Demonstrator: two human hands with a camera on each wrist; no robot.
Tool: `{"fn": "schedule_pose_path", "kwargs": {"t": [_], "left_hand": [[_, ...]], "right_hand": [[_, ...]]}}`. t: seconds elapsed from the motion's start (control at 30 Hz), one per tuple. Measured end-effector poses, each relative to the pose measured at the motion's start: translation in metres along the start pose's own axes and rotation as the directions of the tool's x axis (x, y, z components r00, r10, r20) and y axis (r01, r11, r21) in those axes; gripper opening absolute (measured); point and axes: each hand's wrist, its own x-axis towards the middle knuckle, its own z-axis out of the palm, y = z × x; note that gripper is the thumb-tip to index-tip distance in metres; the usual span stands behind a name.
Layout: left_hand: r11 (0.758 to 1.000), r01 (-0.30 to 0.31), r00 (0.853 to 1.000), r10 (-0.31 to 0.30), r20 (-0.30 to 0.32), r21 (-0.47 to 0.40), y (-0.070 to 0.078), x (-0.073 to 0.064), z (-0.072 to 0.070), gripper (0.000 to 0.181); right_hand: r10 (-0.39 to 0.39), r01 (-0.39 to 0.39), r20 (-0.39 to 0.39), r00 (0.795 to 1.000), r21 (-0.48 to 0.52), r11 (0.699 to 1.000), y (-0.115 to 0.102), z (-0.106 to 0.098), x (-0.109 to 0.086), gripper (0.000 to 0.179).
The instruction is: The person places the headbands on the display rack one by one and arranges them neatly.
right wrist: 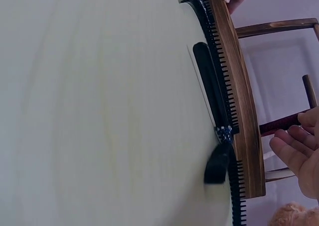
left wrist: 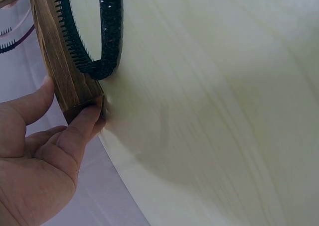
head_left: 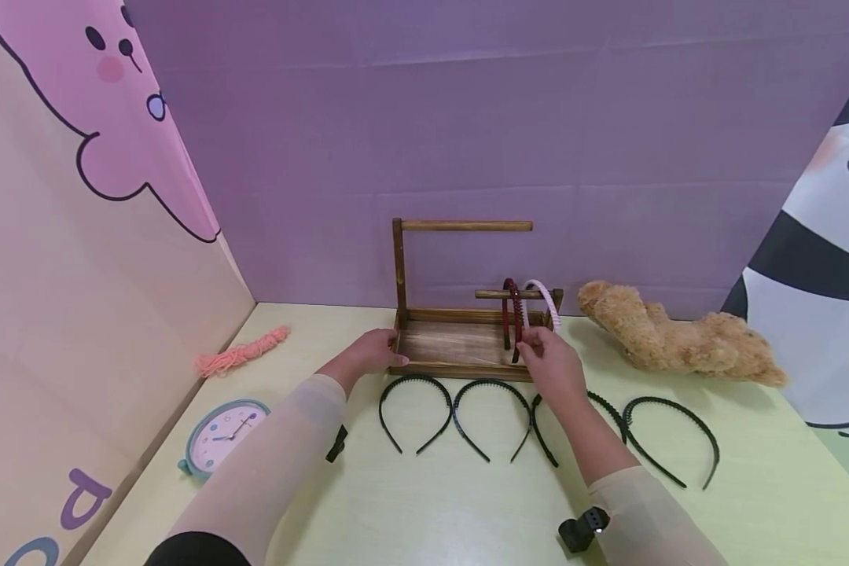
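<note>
My nearer right hand (head_left: pixel 553 365) pinches the upright red headband (head_left: pixel 517 314) at eleven o'clock; left hand (head_left: pixel 371 352) grips the wooden rack (head_left: pixel 456 369).

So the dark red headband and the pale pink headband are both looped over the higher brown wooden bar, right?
Wrong bar: in the head view, the dark red headband and pale pink headband loop over the lower brown wooden bar.

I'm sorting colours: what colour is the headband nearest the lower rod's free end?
The headband is dark red, showing best in the head view.
</note>
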Motion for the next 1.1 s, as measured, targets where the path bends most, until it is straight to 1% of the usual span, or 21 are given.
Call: {"fn": "schedule_pose_path", "kwargs": {"t": [0.27,0.33,0.47,0.57,0.67,0.77,0.87,0.97,1.1], "left_hand": [[1.000,-0.004,1.000,0.004,0.002,-0.011,-0.001,0.001,0.001,0.071],[1.000,-0.005,1.000,0.005,0.003,-0.010,-0.002,0.002,0.001,0.072],[1.000,-0.007,1.000,0.007,0.003,-0.007,-0.003,0.003,0.001,0.071],[1.000,-0.010,1.000,0.010,0.004,-0.005,-0.004,0.005,0.001,0.069],[1.000,-0.012,1.000,0.012,0.003,0.004,-0.003,0.005,0.002,0.068],[1.000,-0.014,1.000,0.013,0.006,0.016,-0.003,0.006,0.002,0.068],[0.999,-0.022,1.000,0.022,0.002,0.024,-0.002,0.004,0.001,0.068],[0.999,-0.027,1.000,0.027,0.002,0.021,-0.002,0.003,0.001,0.068],[0.999,-0.027,1.000,0.027,0.001,0.029,-0.002,0.002,0.001,0.068]], "right_hand": [[-0.055,0.054,-0.012,0.998,-0.041,0.998,0.002,-0.013,-0.008,0.024],[-0.061,0.061,-0.002,0.998,-0.050,0.997,0.003,-0.018,-0.011,0.023],[-0.075,0.075,0.002,0.997,-0.072,0.995,0.005,-0.033,-0.015,0.025],[-0.088,0.087,-0.004,0.996,-0.095,0.992,0.008,-0.048,-0.018,0.028],[-0.093,0.094,0.008,0.996,-0.106,0.990,0.012,-0.064,-0.021,0.033],[-0.074,0.078,0.043,0.996,-0.104,0.992,0.018,-0.081,-0.023,0.038],[-0.039,0.049,0.094,0.995,-0.102,0.994,0.027,-0.098,-0.026,0.043],[0.000,0.020,0.146,0.989,-0.136,0.991,0.036,-0.111,-0.028,0.045],[0.037,0.004,0.203,0.979,-0.198,0.980,0.049,-0.124,-0.032,0.046]]}}
